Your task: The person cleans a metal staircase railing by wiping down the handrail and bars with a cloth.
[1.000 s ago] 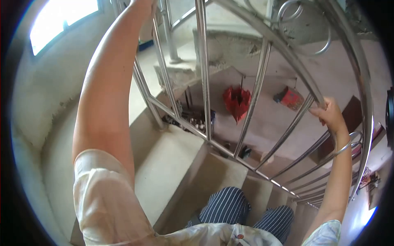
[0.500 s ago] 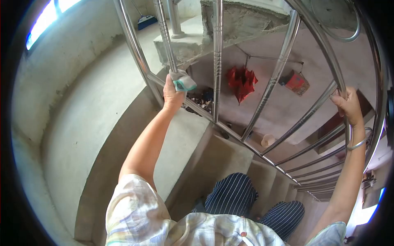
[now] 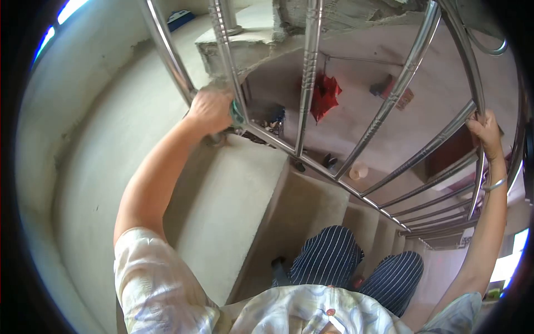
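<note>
My left hand [image 3: 211,110] is closed around a cloth and lies over the lower rail near the foot of a steel baluster. Only the green edge of the cloth [image 3: 238,114] shows past my fingers; the rest is hidden, and the hand is slightly blurred. Over on the far right, my right hand [image 3: 487,133], with a bangle [image 3: 494,185] on its wrist, grips the curved steel handrail [image 3: 470,67]. Between my hands the shiny balusters [image 3: 308,83] rise from the bottom rail [image 3: 322,170].
Concrete steps [image 3: 239,172] curve down beneath me toward the lower right. Beyond the railing hang a red umbrella-like thing [image 3: 324,99] and a red box [image 3: 404,96], with a pale bucket [image 3: 359,171] below. A blue broom head [image 3: 180,20] lies on the upper landing.
My left hand has moved left and down with the cloth, from the baluster onto the lower rail. My right hand keeps its grip, and the whole view has shifted a little.
</note>
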A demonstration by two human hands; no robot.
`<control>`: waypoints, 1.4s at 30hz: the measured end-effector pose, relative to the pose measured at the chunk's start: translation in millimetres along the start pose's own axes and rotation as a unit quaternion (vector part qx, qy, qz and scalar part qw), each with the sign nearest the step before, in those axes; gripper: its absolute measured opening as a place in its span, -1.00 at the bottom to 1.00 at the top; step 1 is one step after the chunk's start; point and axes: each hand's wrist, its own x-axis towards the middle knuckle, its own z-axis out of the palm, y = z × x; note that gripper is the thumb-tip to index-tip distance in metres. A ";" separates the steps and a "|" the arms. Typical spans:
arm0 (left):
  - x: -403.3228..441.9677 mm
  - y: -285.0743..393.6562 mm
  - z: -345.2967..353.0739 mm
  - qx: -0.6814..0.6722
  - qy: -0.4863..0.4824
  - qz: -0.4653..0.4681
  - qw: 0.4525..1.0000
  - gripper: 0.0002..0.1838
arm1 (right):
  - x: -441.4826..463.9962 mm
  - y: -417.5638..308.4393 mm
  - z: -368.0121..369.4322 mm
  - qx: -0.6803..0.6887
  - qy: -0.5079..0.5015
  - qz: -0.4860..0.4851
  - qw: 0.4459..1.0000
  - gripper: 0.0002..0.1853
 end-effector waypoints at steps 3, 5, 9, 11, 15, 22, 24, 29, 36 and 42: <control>-11.4 2.8 22.9 -0.074 0.182 0.044 0.979 -0.72 | -5.3 -10.5 7.0 -0.033 0.042 0.021 0.998 -0.72; -14.5 6.2 23.3 -0.065 0.187 0.049 0.979 -0.71 | -6.6 -14.7 8.6 -0.035 0.033 0.031 0.998 -0.72; -16.6 12.1 23.1 -0.063 0.238 0.062 0.967 -0.71 | -4.7 -20.2 9.8 -0.050 0.034 0.032 0.998 -0.72; -18.2 15.7 29.2 -0.069 0.233 0.051 0.969 -0.64 | -6.0 -17.9 10.1 -0.055 0.052 0.046 0.996 -0.72; -28.0 26.0 61.0 -0.100 0.293 0.010 0.951 -0.46 | -6.7 -18.8 6.2 -0.034 0.014 0.031 0.999 -0.70; -55.7 89.1 122.6 -0.376 0.370 -0.101 0.844 -0.39 | -1.9 -17.7 12.4 -0.025 0.030 0.001 0.999 -0.64; -72.6 134.2 92.4 -0.605 0.201 -0.205 0.743 -0.51 | -3.0 -15.5 11.4 -0.032 0.026 -0.001 0.999 -0.63; -32.0 92.3 67.9 -0.838 0.280 -0.300 0.358 -0.81 | -1.0 -11.3 10.6 -0.014 0.034 -0.024 0.999 -0.63; -2.3 146.8 96.0 -0.914 0.181 -0.264 0.250 -0.47 | -2.3 -7.5 11.1 -0.010 0.021 -0.057 0.998 -0.64; -13.6 226.9 101.2 -0.869 0.026 -0.436 0.233 -0.64 | -4.4 -8.4 11.5 -0.002 0.015 -0.068 0.998 -0.66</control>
